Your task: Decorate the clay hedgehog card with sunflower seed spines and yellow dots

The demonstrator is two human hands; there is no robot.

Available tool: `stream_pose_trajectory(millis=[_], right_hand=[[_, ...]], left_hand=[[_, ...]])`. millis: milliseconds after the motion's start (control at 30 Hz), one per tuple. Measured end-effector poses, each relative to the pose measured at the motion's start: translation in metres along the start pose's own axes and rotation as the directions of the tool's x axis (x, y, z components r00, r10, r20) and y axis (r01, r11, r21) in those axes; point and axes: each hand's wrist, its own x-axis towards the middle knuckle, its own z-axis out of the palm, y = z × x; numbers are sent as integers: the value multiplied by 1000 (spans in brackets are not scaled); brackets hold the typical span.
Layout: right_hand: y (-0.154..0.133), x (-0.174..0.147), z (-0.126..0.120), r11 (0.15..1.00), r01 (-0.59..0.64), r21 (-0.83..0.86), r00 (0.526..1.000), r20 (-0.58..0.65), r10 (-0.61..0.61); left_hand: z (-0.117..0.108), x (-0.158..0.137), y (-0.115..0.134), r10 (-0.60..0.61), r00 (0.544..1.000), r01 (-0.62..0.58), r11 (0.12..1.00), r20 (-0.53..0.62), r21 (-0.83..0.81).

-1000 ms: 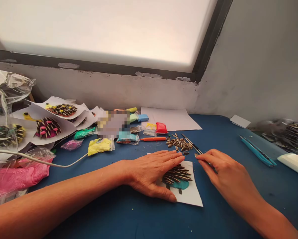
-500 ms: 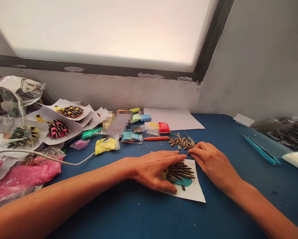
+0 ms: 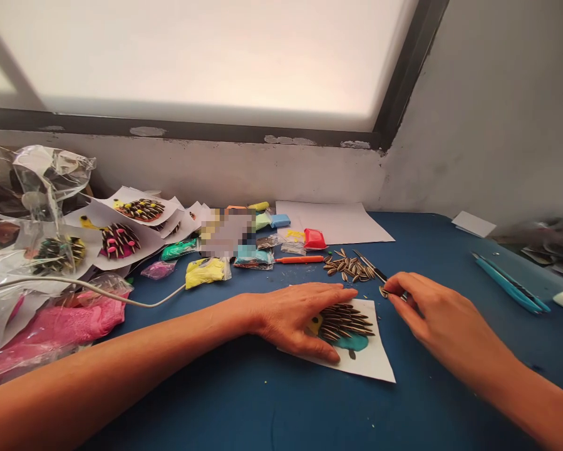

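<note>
My left hand (image 3: 295, 322) lies flat on a small white paper (image 3: 377, 357), its thumb and fingers apart. Between them shows a hedgehog figure of teal and yellow clay (image 3: 354, 342) with rows of striped sunflower seeds (image 3: 344, 322) as spines; my hand covers part of it. To the right of the paper, my right hand (image 3: 431, 313) is closed in a pinch, with a sunflower seed (image 3: 383, 292) at its fingertips. A thin pointed tool with a dark grip (image 3: 372, 266) reaches behind those fingers, its rear end hidden. Beyond both hands is a heap of loose seeds (image 3: 349, 268).
An orange pen-like tool (image 3: 300, 259), a red clay pack (image 3: 314, 238) and a yellow clay bag (image 3: 206, 272) lie behind my left hand. Finished hedgehog cards (image 3: 143, 210) and a pink clay bag (image 3: 69, 332) crowd the left. Blue tweezers (image 3: 511, 285) rest at right.
My right hand has moved right, away from the paper's edge, and the seed now shows at its fingertips. My left hand stays on the paper. The view has shifted slightly.
</note>
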Motion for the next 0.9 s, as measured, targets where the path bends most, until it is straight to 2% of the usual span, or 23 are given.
stream_pose_trajectory(millis=[167, 333, 467, 600, 767, 900], right_hand=[[-14, -15, -18, 964, -22, 267, 999, 35, 13], [-29, -24, -20, 918, 29, 395, 995, 73, -62], [-37, -26, -15, 926, 36, 376, 993, 87, -74], [-43, -28, -10, 935, 91, 344, 993, 44, -113], [-47, -30, -3, 947, 74, 311, 994, 54, -96], [-49, -28, -1, 956, 88, 279, 995, 9, -94]], left_hand=[[1, 0, 1, 22, 1000, -22, 998, -10, 52], [0, 0, 5, 25, 1000, -24, 997, -10, 80], [0, 0, 5, 35, 999, -37, 998, 37, 50], [1, -1, 3, 33, 999, -33, 999, 24, 37], [2, -1, 2, 41, 999, -41, 999, 22, 31], [2, -1, 0, 54, 998, -54, 998, 15, 30]])
